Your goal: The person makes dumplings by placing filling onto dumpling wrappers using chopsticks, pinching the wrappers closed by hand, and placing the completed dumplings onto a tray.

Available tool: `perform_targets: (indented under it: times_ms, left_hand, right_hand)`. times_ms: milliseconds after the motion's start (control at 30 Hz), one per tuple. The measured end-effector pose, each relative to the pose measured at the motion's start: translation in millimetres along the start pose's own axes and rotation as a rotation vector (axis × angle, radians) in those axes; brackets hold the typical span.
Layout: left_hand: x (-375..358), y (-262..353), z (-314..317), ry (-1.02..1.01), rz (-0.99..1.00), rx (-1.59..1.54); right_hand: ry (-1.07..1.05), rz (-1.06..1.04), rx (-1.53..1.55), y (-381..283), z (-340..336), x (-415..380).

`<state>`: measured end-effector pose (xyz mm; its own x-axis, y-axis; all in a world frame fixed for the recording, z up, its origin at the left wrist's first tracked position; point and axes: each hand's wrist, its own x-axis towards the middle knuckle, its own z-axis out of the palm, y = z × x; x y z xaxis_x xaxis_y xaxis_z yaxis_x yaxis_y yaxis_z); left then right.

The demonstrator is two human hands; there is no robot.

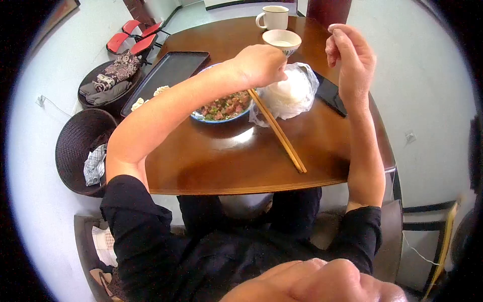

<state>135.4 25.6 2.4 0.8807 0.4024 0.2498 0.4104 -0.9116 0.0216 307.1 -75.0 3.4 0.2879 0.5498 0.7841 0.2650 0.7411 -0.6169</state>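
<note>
My left hand [262,65] reaches across the table with its fingers curled and tucked downward; its fingertips are mostly hidden. It is just over the edge of a clear plastic bag [308,95] holding a white, rounded mass [287,90], perhaps a stack of dough wrappers. My right hand [354,60] is raised at the right, fingers bent in, thumb near the fingertips, with nothing visible in them. A blue-rimmed plate [219,121] of chopped meat and green filling [226,106] lies partly under my left forearm. Wooden chopsticks [279,133] rest with their upper ends near the plate's rim.
A dark tray [176,68] with pale dumplings [138,103] stands at the left. Behind the bag are a bowl [282,39] and a white mug [275,18]. A black phone-like slab [329,95] lies on the wooden table [226,173]. Dark baskets [70,151] flank the table's left.
</note>
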Motion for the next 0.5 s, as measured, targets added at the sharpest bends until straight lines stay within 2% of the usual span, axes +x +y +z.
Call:
perform_targets:
  times_ms: [100,367,500]
  left_hand:
    - [-3.2,-0.5,2.3,-0.117,-0.096,-0.036]
    - [-3.9,-1.9,3.3,0.014,-0.124,-0.126]
    - [-0.9,-2.2,-2.2,0.027,-0.178,-0.144]
  right_hand:
    - [-0.011,0.060,0.071,-2.3,5.0,-3.6]
    - [-0.067,0.066,0.068,3.9,8.0,-5.8]
    - [-0.082,0.140,0.000,6.2,7.0,-4.5]
